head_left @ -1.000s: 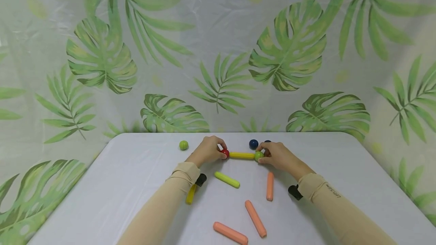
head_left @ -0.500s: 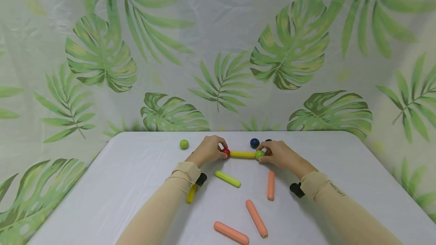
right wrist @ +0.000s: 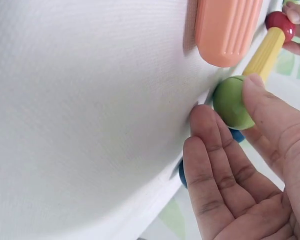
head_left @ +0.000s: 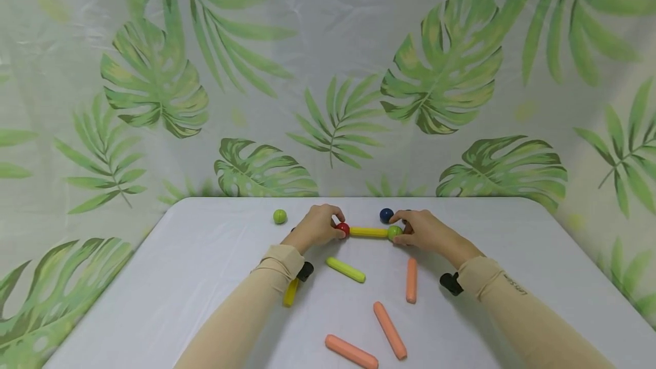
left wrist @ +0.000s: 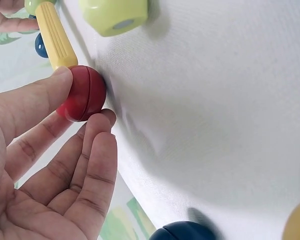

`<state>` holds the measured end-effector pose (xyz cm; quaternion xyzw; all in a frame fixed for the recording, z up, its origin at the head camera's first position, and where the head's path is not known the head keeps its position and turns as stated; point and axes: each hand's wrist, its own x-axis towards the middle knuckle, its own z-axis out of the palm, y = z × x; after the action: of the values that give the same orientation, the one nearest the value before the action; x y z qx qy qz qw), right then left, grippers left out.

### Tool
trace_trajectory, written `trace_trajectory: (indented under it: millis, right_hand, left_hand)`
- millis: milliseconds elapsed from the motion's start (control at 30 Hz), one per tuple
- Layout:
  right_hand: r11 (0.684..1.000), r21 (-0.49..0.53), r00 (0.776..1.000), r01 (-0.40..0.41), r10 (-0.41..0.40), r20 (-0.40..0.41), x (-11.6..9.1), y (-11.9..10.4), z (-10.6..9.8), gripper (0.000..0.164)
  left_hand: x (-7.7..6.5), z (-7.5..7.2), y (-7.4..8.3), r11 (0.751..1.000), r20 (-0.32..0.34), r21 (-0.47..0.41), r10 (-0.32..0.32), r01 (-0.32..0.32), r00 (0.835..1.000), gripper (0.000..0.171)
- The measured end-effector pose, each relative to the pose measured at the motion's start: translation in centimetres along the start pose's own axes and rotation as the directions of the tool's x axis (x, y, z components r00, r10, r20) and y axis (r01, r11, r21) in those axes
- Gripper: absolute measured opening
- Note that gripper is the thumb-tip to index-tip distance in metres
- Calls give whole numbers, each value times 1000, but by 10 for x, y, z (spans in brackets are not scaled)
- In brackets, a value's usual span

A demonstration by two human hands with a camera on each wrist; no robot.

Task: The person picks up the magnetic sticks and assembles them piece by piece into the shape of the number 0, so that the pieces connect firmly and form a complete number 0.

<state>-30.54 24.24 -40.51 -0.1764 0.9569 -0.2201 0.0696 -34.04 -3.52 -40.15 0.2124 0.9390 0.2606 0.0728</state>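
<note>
A yellow ribbed rod (head_left: 369, 232) joins a red ball (left wrist: 85, 93) at its left end and a green ball (right wrist: 232, 102) at its right end. With thumb and fingers, my left hand (head_left: 319, 225) pinches the red ball. The green ball is pinched the same way by my right hand (head_left: 424, 231). In both wrist views the balls sit at or close to the white tabletop. A lime-green rod (head_left: 345, 270) lies nearer the body, between the arms, and an orange rod (head_left: 411, 281) lies below the right hand.
Two more orange rods, one tilted (head_left: 390, 330) and one at the front (head_left: 351, 352), lie on the white table (head_left: 169, 278). Another yellow rod (head_left: 290, 292) is partly under the left forearm. A loose green ball (head_left: 279, 216) and a dark blue ball (head_left: 386, 215) stand at the back.
Both hands keep their hold on the balls at the rod's ends. The whole scene shifts slightly rightward in the head view; little else differs.
</note>
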Motion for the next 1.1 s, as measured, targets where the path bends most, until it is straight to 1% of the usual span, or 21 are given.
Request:
trace_trajectory:
  millis: [233, 400, 500, 600, 700, 767, 833, 900, 1000, 1100]
  right_hand:
    - [1000, -4, 1000, 13, -13, -9, -2, -2, -1, 44]
    - [1000, 0, 1000, 9, -9, -7, -4, -1, -3, 48]
    - [1000, 7, 1000, -1, 1, -18, -6, 0, -6, 50]
    - [1000, 5, 999, 6, -6, -39, -8, -1, -12, 50]
    - [999, 3, 997, 34, -34, -62, -7, -1, -17, 46]
    - [998, 5, 995, 58, -57, -76, -6, -2, -20, 44]
    - [997, 2, 993, 76, -76, -87, -4, -3, -22, 42]
    - [996, -1, 992, 89, -88, -87, -2, -6, -23, 40]
    - [995, -8, 992, 102, -102, -80, 3, -10, -23, 39]
    - [992, -5, 990, 123, -123, -69, 8, -17, -21, 39]
  left_hand:
    - [-4, -2, 1, 1000, -16, 2, 4, -4, 1000, 27]
    - [-8, -7, 2, 1000, -15, -5, 12, -12, 1000, 29]
    - [-11, -10, 3, 1000, -15, 6, 21, -21, 1000, 29]
    - [-17, -14, 6, 998, -14, 25, 49, -49, 999, 30]
    - [-23, -16, 9, 994, 1, 41, 103, -103, 995, 27]
    - [-28, -17, 11, 988, 22, 43, 145, -146, 989, 24]
    - [-33, -16, 11, 979, 55, 49, 195, -198, 979, 22]
    - [-38, -14, 11, 969, 99, 61, 233, -239, 967, 22]
    - [-46, -11, 12, 955, 165, 93, 264, -282, 950, 24]
    - [-52, -7, 12, 947, 206, 124, 267, -296, 941, 27]
